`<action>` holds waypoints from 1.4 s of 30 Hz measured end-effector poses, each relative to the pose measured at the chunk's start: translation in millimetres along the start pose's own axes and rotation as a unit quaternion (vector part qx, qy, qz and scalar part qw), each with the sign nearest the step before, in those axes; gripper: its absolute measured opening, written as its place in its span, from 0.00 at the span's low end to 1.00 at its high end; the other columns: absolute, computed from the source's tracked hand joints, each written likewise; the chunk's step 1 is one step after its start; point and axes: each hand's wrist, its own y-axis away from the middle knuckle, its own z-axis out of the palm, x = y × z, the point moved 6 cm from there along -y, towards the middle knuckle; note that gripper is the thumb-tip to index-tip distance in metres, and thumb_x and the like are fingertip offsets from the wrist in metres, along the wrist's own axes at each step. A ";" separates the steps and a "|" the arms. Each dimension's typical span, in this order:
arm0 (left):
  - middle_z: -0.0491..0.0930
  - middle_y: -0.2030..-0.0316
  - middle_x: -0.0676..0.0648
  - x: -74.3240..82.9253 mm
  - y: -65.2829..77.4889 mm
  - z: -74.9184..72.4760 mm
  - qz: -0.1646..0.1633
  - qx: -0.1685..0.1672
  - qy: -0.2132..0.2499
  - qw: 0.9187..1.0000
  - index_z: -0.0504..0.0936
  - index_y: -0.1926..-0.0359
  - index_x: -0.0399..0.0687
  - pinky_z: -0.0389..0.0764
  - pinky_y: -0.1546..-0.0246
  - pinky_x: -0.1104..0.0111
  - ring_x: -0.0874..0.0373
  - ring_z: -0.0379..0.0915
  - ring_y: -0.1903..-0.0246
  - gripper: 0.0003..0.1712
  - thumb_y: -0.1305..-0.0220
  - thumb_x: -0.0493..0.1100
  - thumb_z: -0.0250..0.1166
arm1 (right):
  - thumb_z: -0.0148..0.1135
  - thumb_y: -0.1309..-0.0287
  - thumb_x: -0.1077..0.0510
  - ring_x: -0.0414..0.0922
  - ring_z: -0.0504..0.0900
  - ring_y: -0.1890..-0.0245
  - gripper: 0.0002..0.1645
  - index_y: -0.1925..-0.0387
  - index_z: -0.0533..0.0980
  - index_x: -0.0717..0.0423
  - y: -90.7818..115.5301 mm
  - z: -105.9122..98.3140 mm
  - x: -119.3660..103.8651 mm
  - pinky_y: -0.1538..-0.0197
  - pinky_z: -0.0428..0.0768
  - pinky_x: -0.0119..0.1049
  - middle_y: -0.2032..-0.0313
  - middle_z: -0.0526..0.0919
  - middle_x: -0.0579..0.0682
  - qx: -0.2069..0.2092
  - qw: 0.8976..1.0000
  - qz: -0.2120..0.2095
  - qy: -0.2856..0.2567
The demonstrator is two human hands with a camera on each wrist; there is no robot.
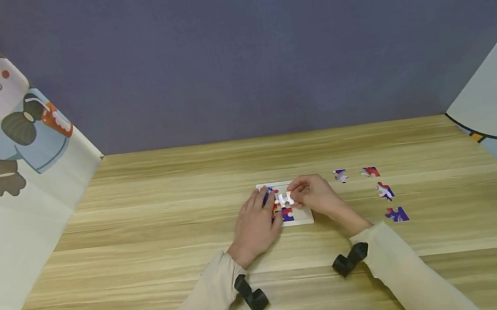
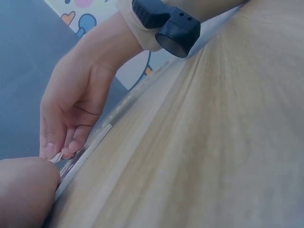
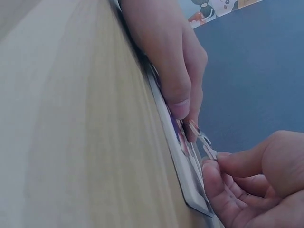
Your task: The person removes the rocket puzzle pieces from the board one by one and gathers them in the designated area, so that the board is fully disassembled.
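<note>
A white puzzle tray [image 1: 303,217] lies on the wooden table, partly filled with red and purple jigsaw pieces. My left hand [image 1: 253,222] rests over the tray's left side, fingers stretched out and covering some of the fitted pieces. Between thumb and fingers my right hand [image 1: 317,195] pinches a jigsaw piece [image 1: 285,200], whose top looks bright with glare. In the right wrist view that jigsaw piece [image 3: 203,141] is tilted, held just above the tray [image 3: 183,175] close to the left fingers.
To the right of the tray lie several loose puzzle pieces, among them a top one [image 1: 340,176], a red one [image 1: 370,171] and a purple one [image 1: 397,214]. A dark wall panel [image 1: 254,54] stands behind the table [image 1: 145,231].
</note>
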 end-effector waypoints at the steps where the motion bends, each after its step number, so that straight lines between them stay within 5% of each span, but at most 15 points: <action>1: 0.61 0.31 0.39 0.1 -0.2 -0.2 0.001 0.001 0.000 1.000 0.66 0.33 0.41 0.60 0.31 0.54 0.43 0.55 0.31 0.31 0.31 0.53 0.48 | 0.55 0.45 0.73 0.39 0.78 0.76 0.12 0.58 0.75 0.75 0.5 -0.9 -0.1 0.70 0.81 0.27 0.69 0.78 0.57 0.001 1.000 0.000 0.002; 42: 0.62 0.32 0.39 -0.2 1.1 -0.5 0.005 0.003 0.015 1.000 0.67 0.34 0.41 0.59 0.30 0.54 0.42 0.55 0.31 0.30 0.31 0.52 0.48 | 0.54 0.41 0.70 0.39 0.78 0.74 0.13 0.55 0.75 0.73 21.3 -48.8 6.8 0.69 0.82 0.29 0.63 0.79 0.62 0.030 0.997 -0.001 0.069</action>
